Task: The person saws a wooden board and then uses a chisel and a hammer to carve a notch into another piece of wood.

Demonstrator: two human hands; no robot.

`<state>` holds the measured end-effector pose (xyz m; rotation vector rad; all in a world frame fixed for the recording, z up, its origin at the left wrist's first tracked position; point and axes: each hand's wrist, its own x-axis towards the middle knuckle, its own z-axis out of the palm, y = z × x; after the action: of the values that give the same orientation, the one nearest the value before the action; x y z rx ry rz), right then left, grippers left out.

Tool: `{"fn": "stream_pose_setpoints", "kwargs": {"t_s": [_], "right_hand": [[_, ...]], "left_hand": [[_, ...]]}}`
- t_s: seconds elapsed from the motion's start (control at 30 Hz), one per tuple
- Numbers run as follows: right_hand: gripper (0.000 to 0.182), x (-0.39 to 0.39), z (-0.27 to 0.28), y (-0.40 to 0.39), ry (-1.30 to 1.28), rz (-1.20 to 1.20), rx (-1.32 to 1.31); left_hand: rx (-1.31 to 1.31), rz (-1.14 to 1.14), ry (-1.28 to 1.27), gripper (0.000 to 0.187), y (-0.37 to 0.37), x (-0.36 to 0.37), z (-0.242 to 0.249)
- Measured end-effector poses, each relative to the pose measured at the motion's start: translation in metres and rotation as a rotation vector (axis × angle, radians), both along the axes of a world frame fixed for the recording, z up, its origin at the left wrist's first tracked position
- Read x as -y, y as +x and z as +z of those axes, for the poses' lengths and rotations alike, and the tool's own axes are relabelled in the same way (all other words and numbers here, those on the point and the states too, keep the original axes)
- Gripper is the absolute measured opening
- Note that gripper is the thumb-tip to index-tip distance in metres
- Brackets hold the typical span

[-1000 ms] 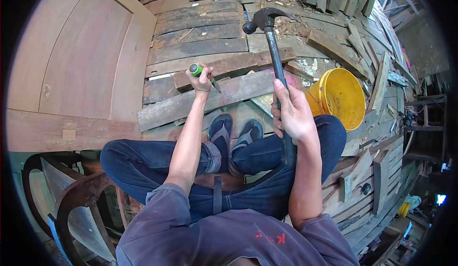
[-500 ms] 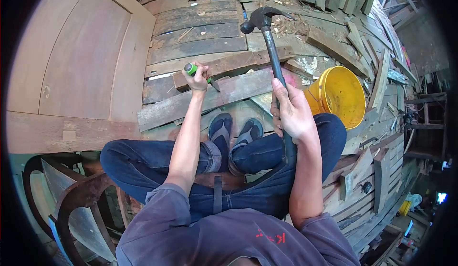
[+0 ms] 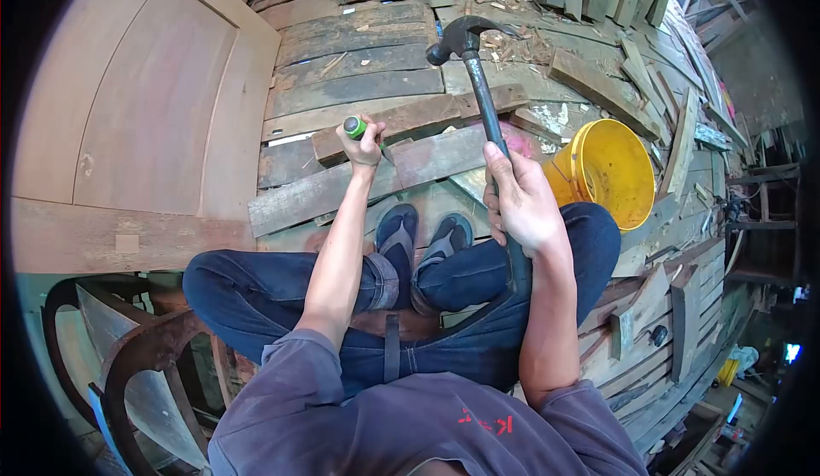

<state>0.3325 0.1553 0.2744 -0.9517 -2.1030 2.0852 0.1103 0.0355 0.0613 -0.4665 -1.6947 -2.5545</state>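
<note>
My left hand is wrapped round a green-handled chisel, whose dark striking end points up. The blade end is mostly hidden beside the hand, close over a grey plank lying across the floor before my feet. Behind that plank lies a thicker brown beam. My right hand grips the long dark handle of a claw hammer. The hammer's head is raised up and away from me, apart from the chisel, with its claw to the right.
A yellow bucket stands right of my right hand. A wooden panel door is at the left, above a dark curved chair frame. Offcuts and wood chips lie on the plank floor, and a loose beam rests behind the bucket.
My left hand has moved slightly right with the chisel, which now stands more upright and shows less blade. The hammer head has shifted a little left and toward me.
</note>
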Motion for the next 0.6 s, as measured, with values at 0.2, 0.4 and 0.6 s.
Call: {"fn": "stream_pose_setpoints", "kwargs": {"t_s": [0.2, 0.4, 0.6], "right_hand": [[0.046, 0.001, 0.001, -0.001, 0.017, 0.018, 0.008], [0.041, 0.007, 0.004, 0.0, 0.004, 0.035, 0.041], [0.039, 0.014, 0.0, 0.001, 0.081, 0.154, -0.004]], "left_hand": [[-0.039, -0.063, -0.028, 0.014, -0.003, 0.0, -0.005], [0.015, -0.019, -0.055, 0.014, -0.011, -0.009, 0.0], [-0.093, -0.044, -0.255, 0.017, -0.016, -0.017, -0.004]]}}
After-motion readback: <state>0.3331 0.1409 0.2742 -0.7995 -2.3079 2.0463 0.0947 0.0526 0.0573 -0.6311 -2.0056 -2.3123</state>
